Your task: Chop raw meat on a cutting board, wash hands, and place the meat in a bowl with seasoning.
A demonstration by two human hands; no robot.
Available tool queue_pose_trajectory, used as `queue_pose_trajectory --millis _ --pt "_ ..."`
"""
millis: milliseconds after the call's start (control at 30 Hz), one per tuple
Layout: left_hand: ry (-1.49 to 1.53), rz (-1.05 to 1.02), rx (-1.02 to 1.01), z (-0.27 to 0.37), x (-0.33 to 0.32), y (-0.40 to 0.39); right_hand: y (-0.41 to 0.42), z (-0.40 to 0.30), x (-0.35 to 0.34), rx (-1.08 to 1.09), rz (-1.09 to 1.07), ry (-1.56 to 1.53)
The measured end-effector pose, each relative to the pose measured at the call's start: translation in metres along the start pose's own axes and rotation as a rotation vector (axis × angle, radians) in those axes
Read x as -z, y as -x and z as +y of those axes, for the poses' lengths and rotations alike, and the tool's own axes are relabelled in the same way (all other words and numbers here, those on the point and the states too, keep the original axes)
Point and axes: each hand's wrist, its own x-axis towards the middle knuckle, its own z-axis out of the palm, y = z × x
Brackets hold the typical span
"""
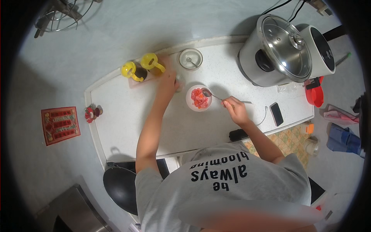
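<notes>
My right hand [235, 109] grips the handle of a metal spoon [215, 96]. The spoon's bowl rests over the right edge of the pink and orange chopped food [198, 98] in a white bowl [192, 107]. Further left, my left hand [168, 84] is curled at a small clear container [180, 82], blurred and partly hidden by the fingers. Just beyond that hand stand two bottles with yellow handled tops, one with dark liquid [141, 73] and one amber [157, 71]. A pale round dish [182, 63] holding a small spoon [191, 61] sits behind the white bowl.
A large lidded steel pot [251, 62] and a white appliance [310, 37] occupy the back right of the white counter [179, 127]. A phone [276, 114], a cable [264, 117] and a black object [238, 134] lie rightward. A wok [120, 187] sits at lower left.
</notes>
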Motion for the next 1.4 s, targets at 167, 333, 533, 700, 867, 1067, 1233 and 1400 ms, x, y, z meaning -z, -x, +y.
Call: queue_pose_trajectory --millis 167,333,533,700,867,1067,1233,1400 --pt "-0.077 -0.168 0.247 -0.023 -0.029 0.057 -0.009 0.003 -0.003 -0.025 -0.013 0.003" --pt "-0.082 -0.251 0.286 -0.026 -0.038 0.068 -0.007 0.007 0.003 0.013 -0.018 0.014" --pt "-0.099 0.105 -0.096 0.005 -0.045 -0.037 -0.007 0.011 0.003 -0.001 -0.024 -0.021" --pt "-0.178 -0.07 -0.4 0.024 -0.064 -0.119 -0.005 0.013 0.003 -0.03 -0.001 0.0" --pt "-0.091 0.044 -0.338 -0.028 -0.071 -0.137 -0.01 0.005 -0.008 -0.027 -0.023 -0.051" --pt "-0.033 0.161 0.173 0.005 -0.038 -0.123 -0.006 0.018 0.001 -0.063 0.01 -0.046" --pt "0.12 0.233 0.263 -0.001 -0.049 -0.115 -0.003 0.014 -0.001 -0.083 -0.01 -0.068" --pt "0.206 0.308 0.333 -0.015 -0.059 -0.119 -0.007 0.01 0.0 -0.056 -0.036 -0.02"
